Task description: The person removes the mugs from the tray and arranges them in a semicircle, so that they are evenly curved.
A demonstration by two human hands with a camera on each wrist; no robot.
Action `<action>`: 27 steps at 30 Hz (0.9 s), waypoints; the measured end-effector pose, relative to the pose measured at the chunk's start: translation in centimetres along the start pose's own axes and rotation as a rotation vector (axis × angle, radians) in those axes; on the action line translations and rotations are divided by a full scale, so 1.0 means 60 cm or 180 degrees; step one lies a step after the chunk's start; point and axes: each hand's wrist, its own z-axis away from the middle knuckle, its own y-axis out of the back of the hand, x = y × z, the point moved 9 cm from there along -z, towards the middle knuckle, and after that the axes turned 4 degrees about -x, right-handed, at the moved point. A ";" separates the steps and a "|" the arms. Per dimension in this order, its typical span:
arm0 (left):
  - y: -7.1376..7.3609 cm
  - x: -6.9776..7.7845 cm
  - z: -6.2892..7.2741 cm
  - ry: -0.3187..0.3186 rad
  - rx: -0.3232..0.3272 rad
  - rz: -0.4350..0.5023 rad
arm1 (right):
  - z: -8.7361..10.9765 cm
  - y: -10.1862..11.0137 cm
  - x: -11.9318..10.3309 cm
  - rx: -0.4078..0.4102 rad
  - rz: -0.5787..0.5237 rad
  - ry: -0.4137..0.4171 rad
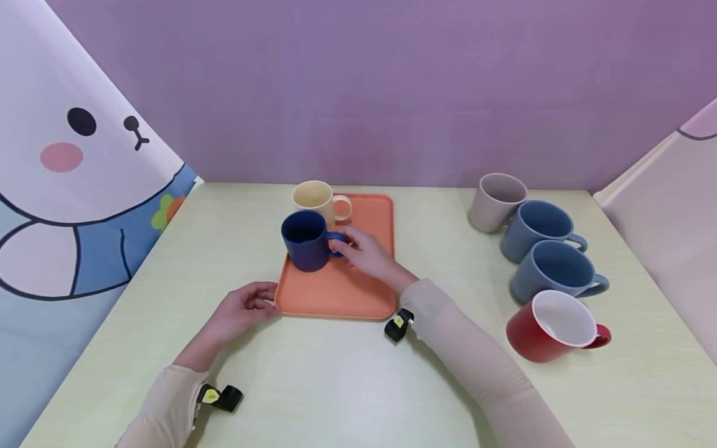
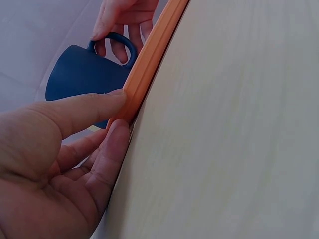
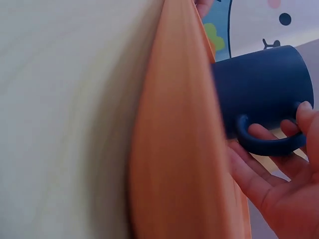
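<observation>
My right hand holds the handle of a dark blue mug, fingers through the loop in the right wrist view. The mug is upright over the left part of an orange tray; whether its base touches the tray I cannot tell. Just behind it a cream mug stands at the tray's far left corner. At the near left corner, my left hand pinches the tray's rim between thumb and fingers.
Along the right side stand a grey mug, two blue-grey mugs and a red mug with a white inside. A purple backdrop closes off the pale table at the back.
</observation>
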 end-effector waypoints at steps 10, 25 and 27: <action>0.001 -0.003 -0.003 -0.0004 0.0002 -0.0016 | -0.006 -0.005 0.012 -0.0111 -0.0570 -0.0214; 0.000 -0.008 -0.003 0.0021 -0.0028 0.0050 | -0.007 -0.010 0.013 -0.0043 -0.1000 -0.0283; 0.000 -0.008 -0.003 0.0026 -0.0033 0.0051 | -0.007 -0.010 0.014 -0.0024 -0.1055 -0.0267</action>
